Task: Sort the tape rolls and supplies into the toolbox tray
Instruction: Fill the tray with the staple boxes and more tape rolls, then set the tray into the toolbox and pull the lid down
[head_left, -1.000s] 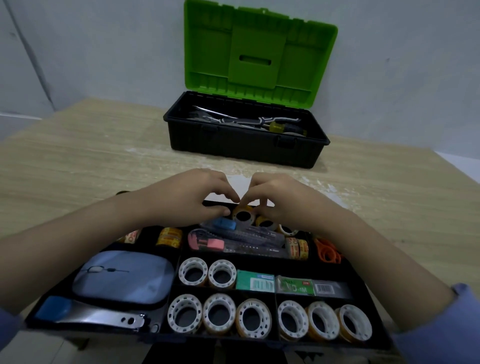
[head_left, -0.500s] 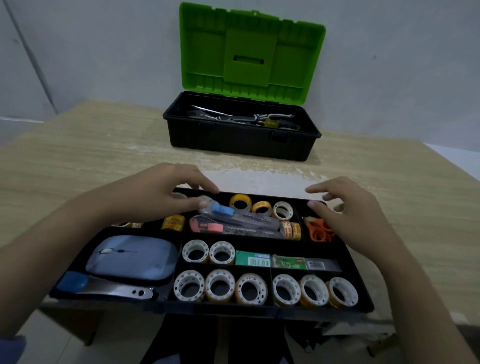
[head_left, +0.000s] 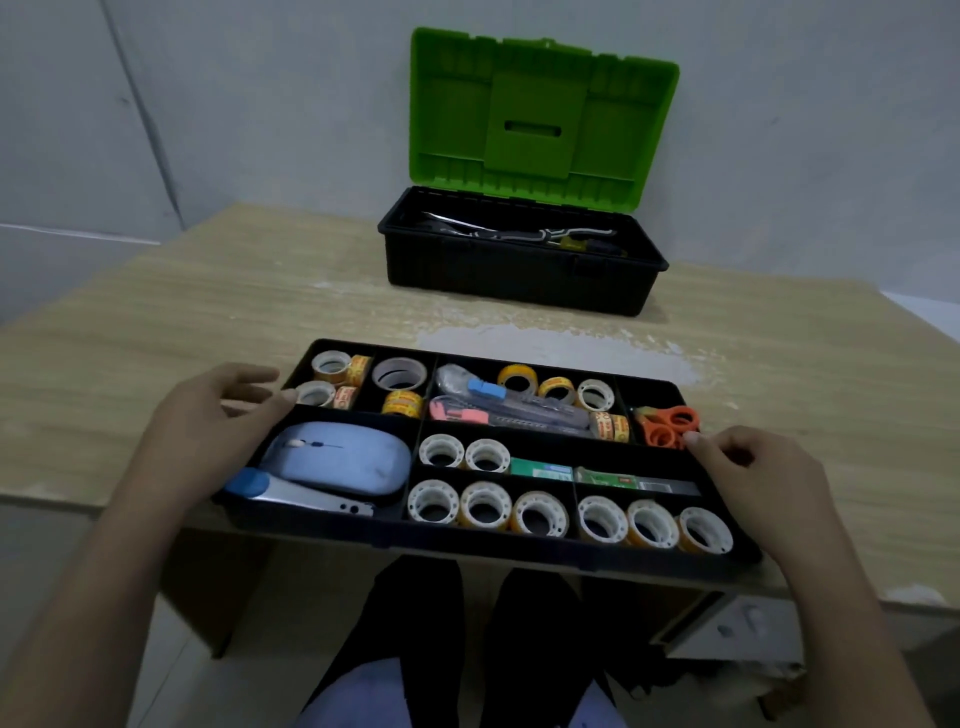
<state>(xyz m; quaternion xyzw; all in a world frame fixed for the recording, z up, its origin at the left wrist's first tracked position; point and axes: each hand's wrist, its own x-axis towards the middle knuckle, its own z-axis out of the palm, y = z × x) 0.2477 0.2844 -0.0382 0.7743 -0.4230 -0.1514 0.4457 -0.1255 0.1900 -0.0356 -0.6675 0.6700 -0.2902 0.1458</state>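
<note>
- Black toolbox tray (head_left: 483, 543) at the near worktop (head_left: 156, 322) edge, overhanging slightly.
- Left hand (head_left: 208, 421) at the tray's left rim, fingers spread, grip released (nothing held).
- Right hand (head_left: 753, 473) at the right rim beside orange scissors (head_left: 667, 423), fingers curled, grasp unclear.
- Tape rolls (head_left: 537, 512) lined along the near compartments; blue mouse (head_left: 337, 460) at near left.
- Open green-lidded toolbox (head_left: 524, 265) far behind.

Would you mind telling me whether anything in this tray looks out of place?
Yes: a blue computer mouse fills the tray's big left compartment, odd among tape rolls. The tray's near edge also overhangs the table.
</note>
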